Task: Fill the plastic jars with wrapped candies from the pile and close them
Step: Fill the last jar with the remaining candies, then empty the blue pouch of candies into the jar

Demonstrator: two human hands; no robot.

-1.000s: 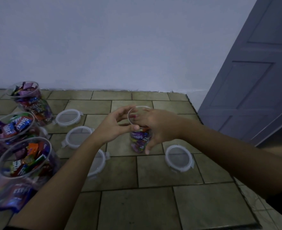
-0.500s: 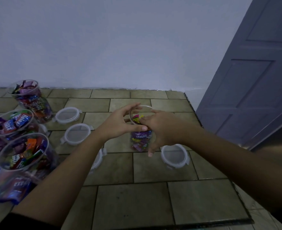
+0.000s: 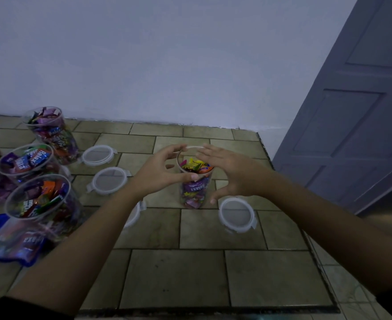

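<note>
A clear plastic jar (image 3: 194, 192) stands lidless on the tiled counter (image 3: 176, 278), packed with wrapped candies (image 3: 197, 165) up to its rim. My left hand (image 3: 160, 170) grips the jar's top from the left, thumb on the near side and fingers curled over the far rim. My right hand (image 3: 228, 173) is at the jar's right side with straight fingers over the rim and the thumb pointing down beside the jar wall. A loose white lid (image 3: 236, 214) lies just right of the jar.
Three filled open jars (image 3: 40, 199) (image 3: 26, 162) (image 3: 49, 135) stand at the left, by a blue candy bag (image 3: 13, 245). More lids (image 3: 98, 155) (image 3: 109, 181) lie left of centre, one half hidden under my left forearm. A door (image 3: 352, 112) is right of the counter's edge.
My right hand has drawn back from over the jar's mouth to its right side, so the candies at the top show. My left hand keeps its grip on the rim.
</note>
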